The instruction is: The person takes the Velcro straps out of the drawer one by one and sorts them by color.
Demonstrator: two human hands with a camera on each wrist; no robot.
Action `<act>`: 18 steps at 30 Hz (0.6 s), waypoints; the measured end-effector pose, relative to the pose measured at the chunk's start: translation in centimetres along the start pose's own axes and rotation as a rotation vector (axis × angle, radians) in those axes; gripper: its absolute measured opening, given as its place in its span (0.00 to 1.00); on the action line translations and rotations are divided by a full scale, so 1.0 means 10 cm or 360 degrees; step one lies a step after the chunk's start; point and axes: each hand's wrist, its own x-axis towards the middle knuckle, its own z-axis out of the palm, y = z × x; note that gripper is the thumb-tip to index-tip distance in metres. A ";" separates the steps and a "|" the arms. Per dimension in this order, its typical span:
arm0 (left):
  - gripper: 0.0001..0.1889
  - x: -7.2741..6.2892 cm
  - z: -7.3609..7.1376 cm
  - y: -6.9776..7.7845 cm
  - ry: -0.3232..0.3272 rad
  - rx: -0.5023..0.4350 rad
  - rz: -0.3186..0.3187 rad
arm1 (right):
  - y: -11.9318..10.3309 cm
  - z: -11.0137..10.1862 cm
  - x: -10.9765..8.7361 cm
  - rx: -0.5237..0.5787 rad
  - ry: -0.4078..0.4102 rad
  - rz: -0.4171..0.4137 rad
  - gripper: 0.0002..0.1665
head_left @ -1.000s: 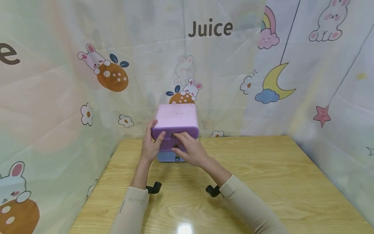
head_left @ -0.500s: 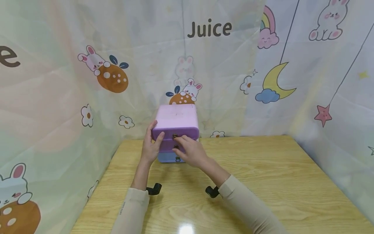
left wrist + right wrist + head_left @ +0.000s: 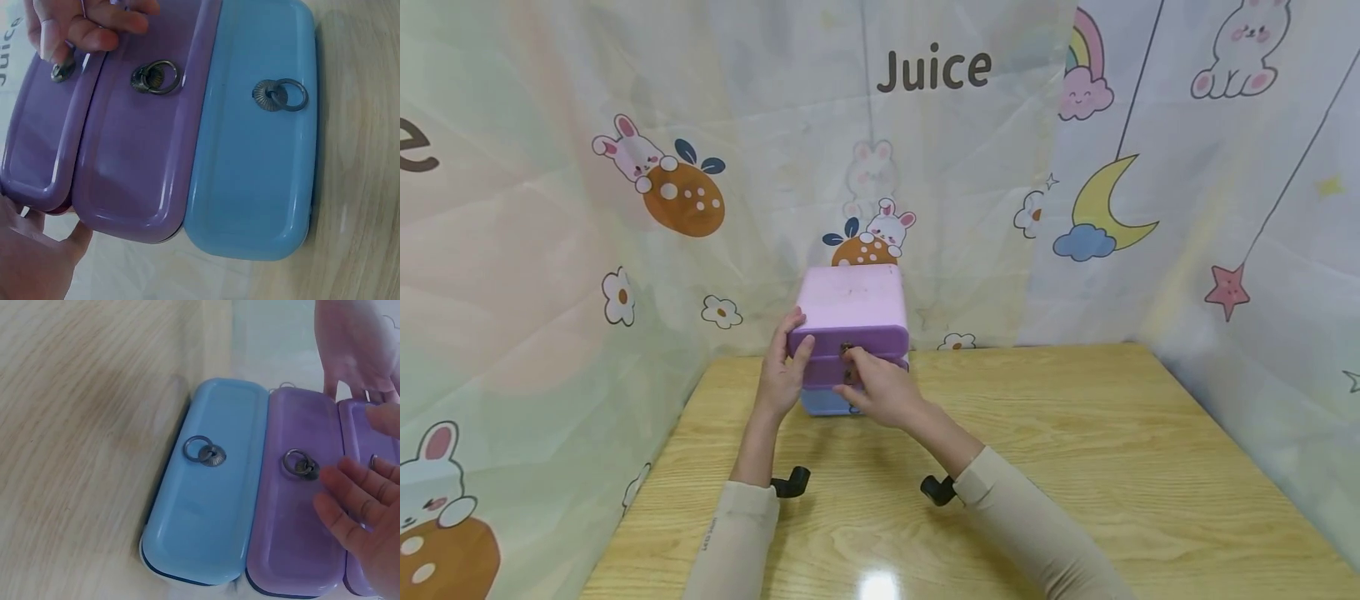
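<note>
A small drawer cabinet (image 3: 852, 293) with a pink top stands at the back of the table. Its top drawer (image 3: 883, 338) and middle drawer (image 3: 134, 140) have purple fronts, and the bottom drawer (image 3: 250, 175) is light blue. Each front carries a bronze-coloured ring pull; the middle one (image 3: 301, 465) hangs free. My left hand (image 3: 781, 379) grips the cabinet's upper left side, thumb on the front and fingers along the side. At the top drawer's ring pull (image 3: 63, 70), my right hand (image 3: 883, 389) pinches with thumb and index finger, partly hiding the ring. The other right fingers extend before the middle drawer.
The wood-grain table (image 3: 1060, 442) extends in front and to the right. A printed cloth backdrop (image 3: 970, 208) with rabbits and a moon rises close behind the cabinet and along both sides. Black mounts (image 3: 792, 482) show at both wrists.
My right fingers have drawn in closer around the top ring pull, and that hand has shifted slightly left. The left thumb has slid a little left on the front. The cabinet stays in place.
</note>
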 end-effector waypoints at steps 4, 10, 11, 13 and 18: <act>0.21 0.05 -0.03 -0.16 0.0024 0.0011 0.0044 | -0.01 -0.01 0.01 -0.0037 0.0079 -0.0035 0.11; 0.26 0.07 -0.09 -0.23 -0.0030 -0.0027 -0.0032 | -0.10 -0.06 -0.02 -0.0297 0.0242 -0.0214 0.03; 0.28 0.07 -0.10 -0.23 -0.0052 -0.0059 -0.0057 | -0.12 -0.07 -0.03 -0.0329 0.0258 -0.0245 0.03; 0.30 0.07 -0.14 -0.22 -0.0087 -0.0131 -0.0105 | -0.16 -0.09 -0.05 -0.0375 0.0277 -0.0298 0.03; 0.30 0.06 -0.20 -0.20 -0.0165 -0.0290 -0.0172 | -0.21 -0.11 -0.10 -0.0455 0.0313 -0.0388 0.03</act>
